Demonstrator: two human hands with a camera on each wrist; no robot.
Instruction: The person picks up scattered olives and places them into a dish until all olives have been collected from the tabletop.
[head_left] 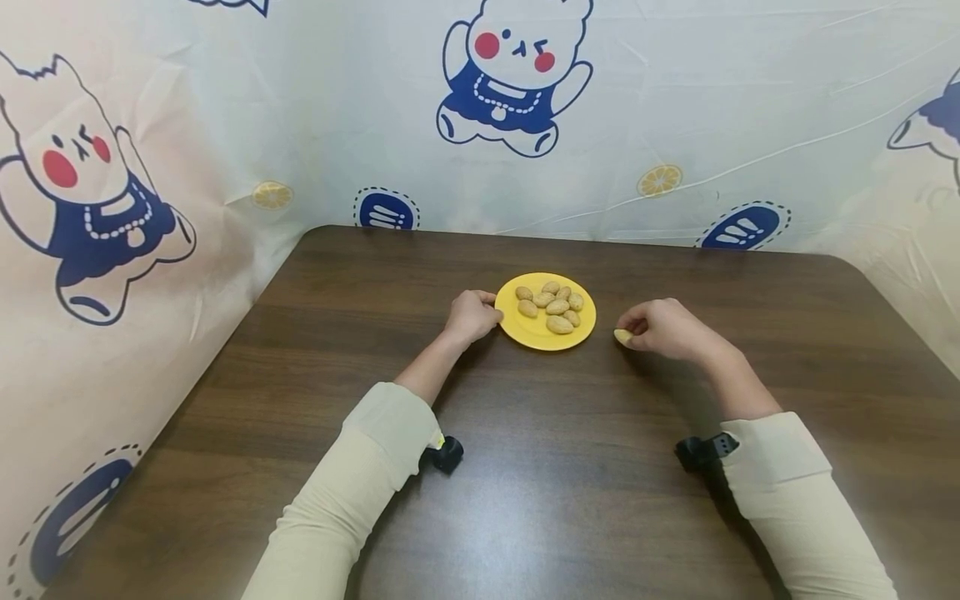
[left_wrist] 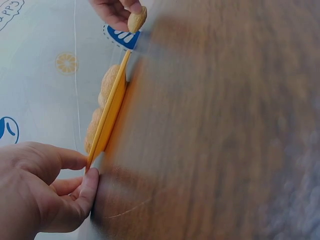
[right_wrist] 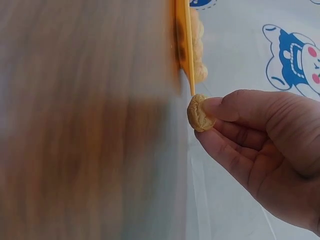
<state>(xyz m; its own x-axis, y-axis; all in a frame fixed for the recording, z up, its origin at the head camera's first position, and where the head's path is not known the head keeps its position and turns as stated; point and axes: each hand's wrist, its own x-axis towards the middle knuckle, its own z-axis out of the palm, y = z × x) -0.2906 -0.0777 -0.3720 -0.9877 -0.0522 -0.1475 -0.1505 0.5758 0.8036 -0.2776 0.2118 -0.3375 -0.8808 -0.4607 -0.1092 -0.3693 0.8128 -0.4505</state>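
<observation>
A round yellow plate [head_left: 525,333] lies on the dark wooden table, holding several unshelled peanuts [head_left: 557,307]. My left hand [head_left: 472,317] pinches the plate's left rim, thumb and fingers on either side of the edge in the left wrist view. Just right of the plate, my right hand [head_left: 663,328] pinches a single peanut [right_wrist: 201,113] between thumb and fingers. That peanut is low over the table in the head view and stands apart from the plate's right rim.
The brown wooden table [head_left: 525,467] reaches back to a pale printed sheet [head_left: 360,108] along the far and left sides. A small black wrist camera [head_left: 447,455] hangs at the left cuff, another black camera [head_left: 697,453] at the right.
</observation>
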